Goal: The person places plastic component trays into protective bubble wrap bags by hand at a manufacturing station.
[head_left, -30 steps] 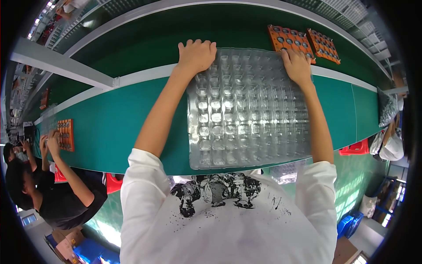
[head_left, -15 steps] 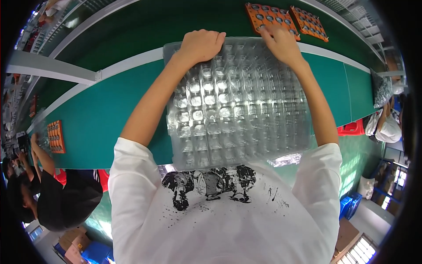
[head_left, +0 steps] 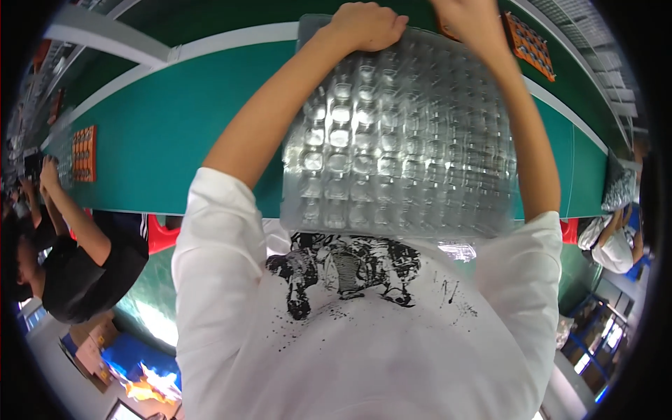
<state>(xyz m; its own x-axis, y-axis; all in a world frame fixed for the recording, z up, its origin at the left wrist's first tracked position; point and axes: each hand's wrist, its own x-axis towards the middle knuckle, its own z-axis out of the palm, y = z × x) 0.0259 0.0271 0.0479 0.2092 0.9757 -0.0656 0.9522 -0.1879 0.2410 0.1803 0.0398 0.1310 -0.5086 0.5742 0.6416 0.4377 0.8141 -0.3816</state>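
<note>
A large clear plastic blister tray (head_left: 399, 133) with rows of moulded pockets lies before me on the green workbench, its near edge close to my shirt. My left hand (head_left: 367, 26) is closed at the tray's far edge, fingers curled over it. Beyond the far right corner, my right hand (head_left: 470, 24) reaches to an orange board (head_left: 446, 29), most of which is hidden or out of the picture. That hand is smeared by motion and its fingers are partly cut off by the upper rim, so its hold cannot be made out.
Another orange board (head_left: 530, 46) with round parts lies at the far right, past a pale rail (head_left: 238, 40). Along the bench to the left, a person in black (head_left: 91, 259) works near an orange board (head_left: 84, 154). A person in white (head_left: 607, 248) is at the far right.
The view has shifted, so bench and tray sit higher in the picture. My right hand has moved farther out over the orange board; my left stays at the tray's far edge.
</note>
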